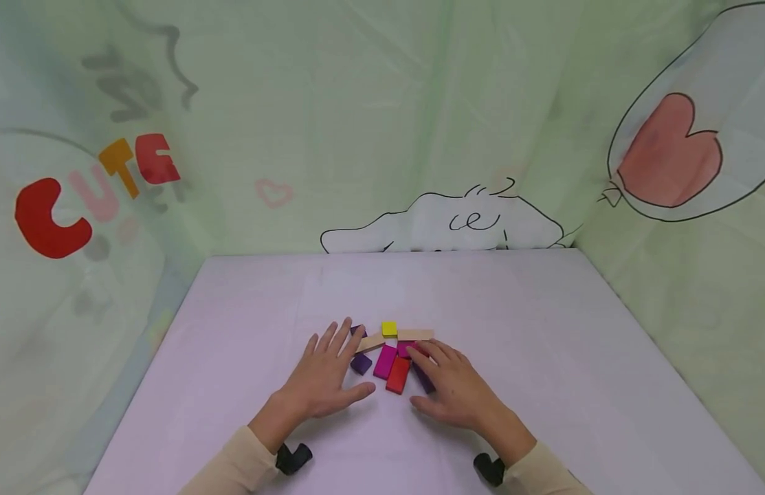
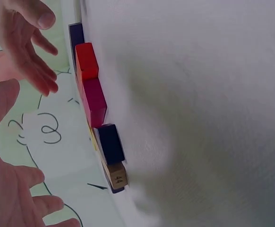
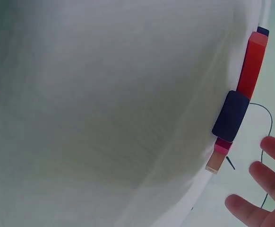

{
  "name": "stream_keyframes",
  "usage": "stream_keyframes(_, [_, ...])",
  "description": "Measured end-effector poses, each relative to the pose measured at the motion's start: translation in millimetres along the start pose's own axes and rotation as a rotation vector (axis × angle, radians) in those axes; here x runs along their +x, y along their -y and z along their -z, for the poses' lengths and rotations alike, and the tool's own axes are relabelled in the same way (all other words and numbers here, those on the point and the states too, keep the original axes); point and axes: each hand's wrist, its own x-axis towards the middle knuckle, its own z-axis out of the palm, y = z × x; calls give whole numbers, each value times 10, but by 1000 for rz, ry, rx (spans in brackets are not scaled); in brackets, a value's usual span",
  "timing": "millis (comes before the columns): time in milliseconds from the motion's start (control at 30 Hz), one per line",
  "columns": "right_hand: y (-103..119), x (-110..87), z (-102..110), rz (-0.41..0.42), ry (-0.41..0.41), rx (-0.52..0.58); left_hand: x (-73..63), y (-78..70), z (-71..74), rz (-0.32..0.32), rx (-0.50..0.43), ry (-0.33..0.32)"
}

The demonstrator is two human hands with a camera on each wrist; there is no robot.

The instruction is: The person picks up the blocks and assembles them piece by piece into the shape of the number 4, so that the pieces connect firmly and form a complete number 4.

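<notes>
Small coloured blocks lie in a loose cluster on the table, between and ahead of the hands. Among them are a yellow block (image 1: 390,329), a red block (image 1: 398,375), a magenta block (image 1: 385,361), two plain wooden blocks, one on the right (image 1: 415,335), and dark purple blocks such as the left one (image 1: 361,364). My left hand (image 1: 323,378) is spread at the cluster's left side, its fingers straight. On the right side, my right hand (image 1: 453,388) partly covers a dark purple block (image 1: 423,378) in the head view. Both wrist views show fingers raised above the table, holding nothing.
A pale cloth covers the table (image 1: 543,309). Printed curtains (image 1: 370,124) rise behind it and along both sides. Black straps or mounts (image 1: 293,459) show at the wrists.
</notes>
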Motion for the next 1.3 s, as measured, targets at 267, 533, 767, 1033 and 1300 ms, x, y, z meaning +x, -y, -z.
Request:
stream_keyframes(267, [16,16,-8,-20,56,-2,40,-50,-116,19,48,58])
stream_keyframes(533, [3,31,-35,-19,64,-9,12,-106,-184,-1,97,129])
stream_keyframes(767, [9,42,-36,-28,75,5,-4,-143,-227,-13,111,140])
stream_keyframes(1033, [30,61,-59,-64,102,15,4,-148,-226,-14,122,149])
stream_keyframes(1300, [35,69,-73,-44,60,-8,-3,-147,-226,-16,135,146])
